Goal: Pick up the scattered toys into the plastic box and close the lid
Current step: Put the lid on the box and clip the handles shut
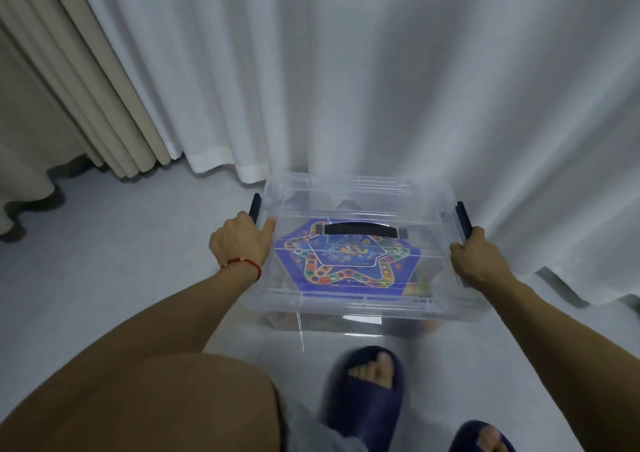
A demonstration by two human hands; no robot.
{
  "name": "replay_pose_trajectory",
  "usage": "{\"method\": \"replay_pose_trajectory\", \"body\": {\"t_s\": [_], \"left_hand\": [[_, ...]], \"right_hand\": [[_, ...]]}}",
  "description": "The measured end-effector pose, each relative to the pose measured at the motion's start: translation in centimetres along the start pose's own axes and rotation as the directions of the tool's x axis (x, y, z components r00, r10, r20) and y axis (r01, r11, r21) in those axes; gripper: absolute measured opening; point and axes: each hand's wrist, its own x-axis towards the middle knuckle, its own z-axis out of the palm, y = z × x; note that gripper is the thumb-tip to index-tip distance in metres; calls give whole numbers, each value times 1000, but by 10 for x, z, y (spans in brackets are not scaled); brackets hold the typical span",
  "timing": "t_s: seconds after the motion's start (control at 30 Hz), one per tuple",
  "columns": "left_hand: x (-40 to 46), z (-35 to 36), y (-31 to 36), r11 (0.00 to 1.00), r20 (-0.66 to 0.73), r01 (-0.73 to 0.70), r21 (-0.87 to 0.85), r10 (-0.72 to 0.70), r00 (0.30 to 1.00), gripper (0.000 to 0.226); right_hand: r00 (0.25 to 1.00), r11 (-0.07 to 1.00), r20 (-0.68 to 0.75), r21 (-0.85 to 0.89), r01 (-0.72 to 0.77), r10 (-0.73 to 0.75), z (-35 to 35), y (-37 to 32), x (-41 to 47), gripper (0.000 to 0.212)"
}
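Note:
A clear plastic box [360, 316] stands on the pale floor with its transparent lid [356, 195] lying flat on top. A dark handle [362, 229] sits in the lid's middle. Through the lid shows a blue hexagonal game board [349, 264] with a coloured star track; other toys beneath it are blurred. My left hand [240, 240] grips the box's left side by the dark latch [255, 207], thumb on the lid. My right hand [476, 261] is curled round the right side below the other dark latch [463, 223].
White curtains [381, 70] hang right behind the box and drape onto the floor to its right. Beige curtains [69, 87] hang at the left. My knee [156, 403] and two feet in dark slippers [363, 392] are just in front of the box.

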Motion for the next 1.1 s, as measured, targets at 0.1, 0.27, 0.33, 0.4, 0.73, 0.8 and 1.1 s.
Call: {"method": "replay_pose_trajectory", "body": {"t_s": [0.1,0.27,0.33,0.4,0.73,0.8,1.1], "left_hand": [[2,5,4,986,-23,-97,134,101,995,53],[12,17,12,996,46,-71,53,69,997,50],[14,28,9,998,54,-61,32,59,997,49],[16,37,5,998,42,-59,10,59,997,47],[20,13,14,1000,141,-13,-12,15,990,44],[20,5,22,998,225,35,-51,-23,974,44],[44,-113,17,649,674,678,-345,-331,660,32]], "right_hand": [[979,982,-135,-134,136,-154,7,8,-5,30],[948,925,-141,-300,235,-287,10,13,2,33],[951,936,-113,-242,254,-287,9,15,6,33],[956,958,-69,-57,280,-284,6,16,9,32],[987,964,25,217,151,-161,-13,-7,-3,37],[985,966,174,250,-61,17,-23,-12,6,39],[873,920,438,212,-331,214,-111,-83,-28,43]]}}
